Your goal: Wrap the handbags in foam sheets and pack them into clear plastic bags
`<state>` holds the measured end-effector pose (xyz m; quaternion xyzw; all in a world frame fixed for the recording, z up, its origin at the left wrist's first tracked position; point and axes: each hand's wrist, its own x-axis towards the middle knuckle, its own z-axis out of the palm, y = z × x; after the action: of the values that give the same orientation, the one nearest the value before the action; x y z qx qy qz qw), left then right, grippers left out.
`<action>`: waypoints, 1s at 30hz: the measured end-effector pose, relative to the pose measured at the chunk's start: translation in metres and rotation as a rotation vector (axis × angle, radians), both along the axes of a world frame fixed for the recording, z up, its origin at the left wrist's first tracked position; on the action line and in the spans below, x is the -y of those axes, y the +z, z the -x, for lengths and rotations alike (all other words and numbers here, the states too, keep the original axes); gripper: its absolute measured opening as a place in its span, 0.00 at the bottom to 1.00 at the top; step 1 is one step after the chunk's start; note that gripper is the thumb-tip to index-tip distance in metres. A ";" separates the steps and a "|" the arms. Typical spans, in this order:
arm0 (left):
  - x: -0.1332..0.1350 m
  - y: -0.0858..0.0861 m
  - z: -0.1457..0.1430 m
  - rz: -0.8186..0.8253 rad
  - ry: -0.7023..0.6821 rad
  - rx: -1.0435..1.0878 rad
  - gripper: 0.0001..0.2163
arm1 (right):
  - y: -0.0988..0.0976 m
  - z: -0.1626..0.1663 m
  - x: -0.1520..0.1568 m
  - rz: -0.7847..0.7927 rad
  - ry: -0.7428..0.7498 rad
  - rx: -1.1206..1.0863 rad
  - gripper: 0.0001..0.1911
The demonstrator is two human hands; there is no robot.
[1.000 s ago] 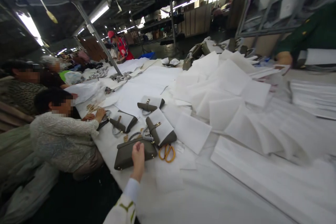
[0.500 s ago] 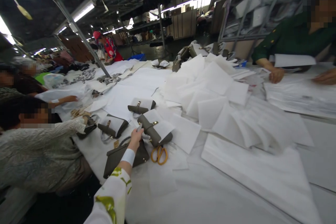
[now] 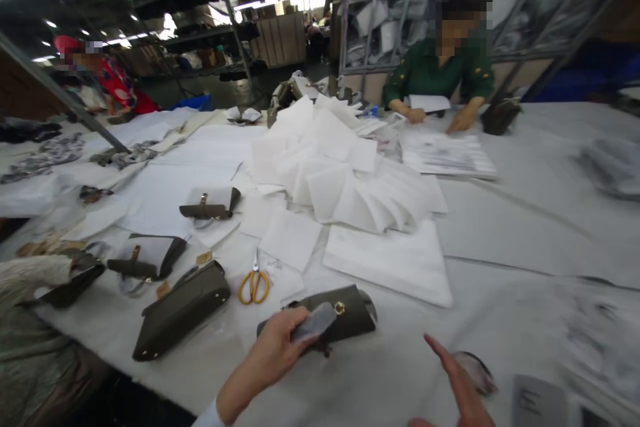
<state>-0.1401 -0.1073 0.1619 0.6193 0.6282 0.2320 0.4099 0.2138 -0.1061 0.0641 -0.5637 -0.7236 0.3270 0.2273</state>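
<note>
Head view: we work at the bench [image 3: 500,240] edge.
Left hand [image 3: 277,353]: pinches a grey pad [image 3: 316,322] on the olive bag [image 3: 350,313], flat before us.
Right hand [image 3: 457,383]: spread, hovering, apart from it.
Done: 2 bags, middle bag [image 3: 127,269] and far bag [image 3: 203,211], carry white sheets [image 3: 153,250]; ours carries none.
Contents: bags shut, insides hidden.
</note>
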 end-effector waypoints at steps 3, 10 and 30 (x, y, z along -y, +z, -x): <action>0.035 -0.025 -0.053 0.077 -0.253 0.053 0.09 | 0.012 0.007 0.025 0.126 0.158 0.064 0.56; 0.113 -0.064 -0.049 0.141 -0.254 -0.067 0.35 | -0.016 0.009 0.082 0.414 0.339 0.108 0.31; 0.086 -0.140 -0.009 0.153 -0.137 0.266 0.44 | -0.044 -0.012 0.087 0.092 0.129 0.113 0.32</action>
<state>-0.1311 -0.1938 0.0217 0.5913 0.5406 0.2351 0.5503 0.2257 -0.1936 0.0198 -0.5434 -0.7543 0.3415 0.1384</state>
